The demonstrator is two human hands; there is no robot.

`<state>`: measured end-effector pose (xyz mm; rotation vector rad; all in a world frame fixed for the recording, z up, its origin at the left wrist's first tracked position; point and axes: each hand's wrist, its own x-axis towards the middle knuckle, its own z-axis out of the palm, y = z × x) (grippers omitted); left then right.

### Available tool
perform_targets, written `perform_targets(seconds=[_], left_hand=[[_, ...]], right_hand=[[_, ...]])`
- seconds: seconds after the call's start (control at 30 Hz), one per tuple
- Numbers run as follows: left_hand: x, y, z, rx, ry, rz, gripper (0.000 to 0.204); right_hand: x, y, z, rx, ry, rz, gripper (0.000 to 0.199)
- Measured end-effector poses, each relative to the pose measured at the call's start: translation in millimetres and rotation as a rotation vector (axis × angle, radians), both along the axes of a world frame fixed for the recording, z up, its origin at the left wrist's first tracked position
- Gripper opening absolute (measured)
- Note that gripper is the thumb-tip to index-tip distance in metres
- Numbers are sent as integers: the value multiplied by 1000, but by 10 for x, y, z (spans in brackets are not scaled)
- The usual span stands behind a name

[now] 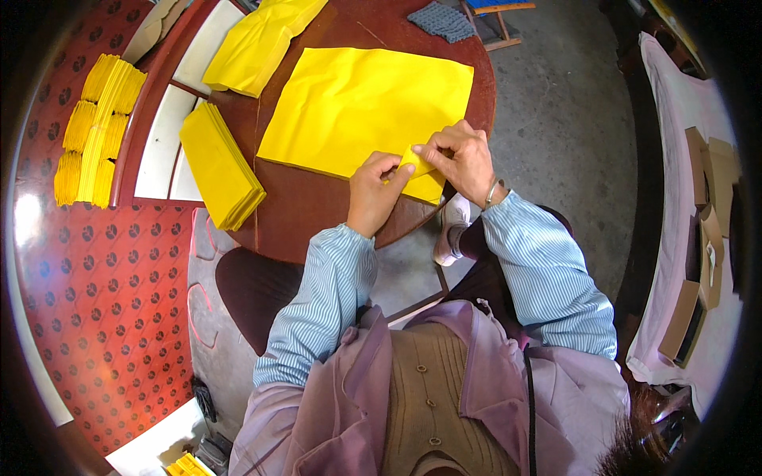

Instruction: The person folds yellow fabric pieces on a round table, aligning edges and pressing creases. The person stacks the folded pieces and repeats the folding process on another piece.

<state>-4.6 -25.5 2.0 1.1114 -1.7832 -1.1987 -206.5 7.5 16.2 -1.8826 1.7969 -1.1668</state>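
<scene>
Seen from above: a round, dark red-brown desk (317, 210) carrying sheets of yellow paper. No true containers clearly in view; only a shallow white tray-like surface (163, 147) at the left rim of the desk, bare where visible, and flattened brown cardboard pieces (706, 238) on a pale cloth-covered surface far right, contents impossible to tell.

Near the middle of the desk, a large stack of yellow sheets (357, 103), lying flat, its near right corner turned up into a small fold (417, 163). Left hand (375, 194) pressed down on that corner, fingers curled, thumb against the fold's edge. Right hand (464, 159) just beside it, fingertips pinched together on the fold from the far side. Both hands close together, nearly touching, each closed on the same bit of paper; neither spread wide. Striped blue sleeves reaching to both wrists, a thin bracelet (494, 190) at the right one.

To the left of the big stack, a tidy pile of folded yellow sheets (221, 166), lying at a slant near the edge of the desk. Farther back, another loose yellow sheet bundle (258, 44). Off the desk, on the red patterned floor (103, 270) at left, rows of bundled yellow paper (95, 131). At the far edge of the desk, a small grey knitted cloth (443, 20).
</scene>
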Motion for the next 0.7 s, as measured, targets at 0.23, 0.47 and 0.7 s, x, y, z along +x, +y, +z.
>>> perform_targets(seconds=[0.23,0.47,0.7], left_hand=[[13,-21,-15,20,-10,3,26],[32,-30,-12,34,-1,-14,27],[32,-10,8,16,17,-25,26]], right_hand=[[-274,308,185,-95,-166,204,14],[-187,498,124,-51,130,313,26],[-124,463,144,-70,256,312,14]])
